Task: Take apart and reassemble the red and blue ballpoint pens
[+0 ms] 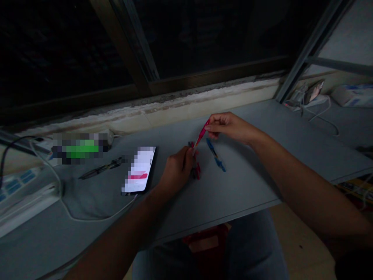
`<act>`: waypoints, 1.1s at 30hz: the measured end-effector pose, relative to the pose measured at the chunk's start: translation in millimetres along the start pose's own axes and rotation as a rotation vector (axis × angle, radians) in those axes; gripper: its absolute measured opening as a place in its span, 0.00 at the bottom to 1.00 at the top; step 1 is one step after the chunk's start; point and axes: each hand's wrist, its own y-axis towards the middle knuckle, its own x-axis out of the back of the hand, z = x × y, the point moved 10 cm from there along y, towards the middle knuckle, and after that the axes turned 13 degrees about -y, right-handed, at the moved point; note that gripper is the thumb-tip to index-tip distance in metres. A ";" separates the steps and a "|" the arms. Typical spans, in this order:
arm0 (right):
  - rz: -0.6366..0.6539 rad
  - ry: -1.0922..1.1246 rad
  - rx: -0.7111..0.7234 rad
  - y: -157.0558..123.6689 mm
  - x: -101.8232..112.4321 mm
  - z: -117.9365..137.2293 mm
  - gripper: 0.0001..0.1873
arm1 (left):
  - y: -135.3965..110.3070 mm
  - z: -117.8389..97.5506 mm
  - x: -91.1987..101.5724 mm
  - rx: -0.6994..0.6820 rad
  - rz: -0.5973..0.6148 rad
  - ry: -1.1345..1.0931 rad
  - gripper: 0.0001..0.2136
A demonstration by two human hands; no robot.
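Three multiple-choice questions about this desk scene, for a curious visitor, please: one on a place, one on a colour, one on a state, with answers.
1. Where does the slim blue plastic pen lie?
A) on the grey tabletop
B) on the windowsill
C) on the person's lap

2. What colour is the slim pen pinched in the right hand?
A) green
B) pink
C) white

3. What state is the black smartphone screen in?
A) dark
B) lit
C) face down

1: A, it lies beside the hands.
2: B, its barrel shows pink.
3: B, its upward screen glows brightly.
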 end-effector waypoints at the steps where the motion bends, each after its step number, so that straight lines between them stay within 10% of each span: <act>1: 0.002 0.011 0.010 0.5 -0.5 0.8 0.17 | 0.0 -0.7 -0.3 0.001 0.002 -0.001 0.19; 33: -0.135 0.435 0.052 3.8 12.7 5.4 0.07 | -2.5 9.9 -15.1 0.119 0.104 -0.264 0.16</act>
